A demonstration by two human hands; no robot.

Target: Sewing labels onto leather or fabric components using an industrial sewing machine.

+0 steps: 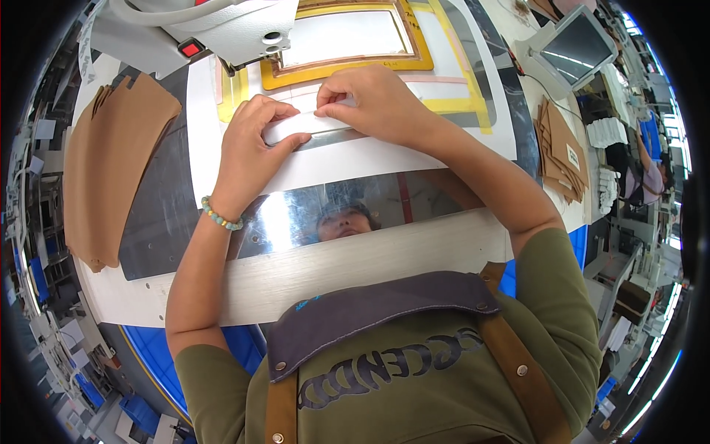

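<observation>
Both my hands are over the white sheet [296, 169] on the bench, just below a yellow-edged frame [423, 58] with a brown inner border. My left hand [255, 144] curls around a small white strip [285, 129], thumb at its near edge and bent fingers at its far edge. My right hand [377, 103] is closed in a pinch at the strip's right part, and its other fingers are tucked in. What the strip is made of cannot be made out. A shiny metal edge shows just under the right hand.
A white machine head [200, 37] with a red switch overhangs the far left. Brown cut panels [111, 177] are stacked at left, more brown pieces [558, 152] at right. A screen [577, 48] stands far right. A reflective metal plate [288, 222] lies along the near side.
</observation>
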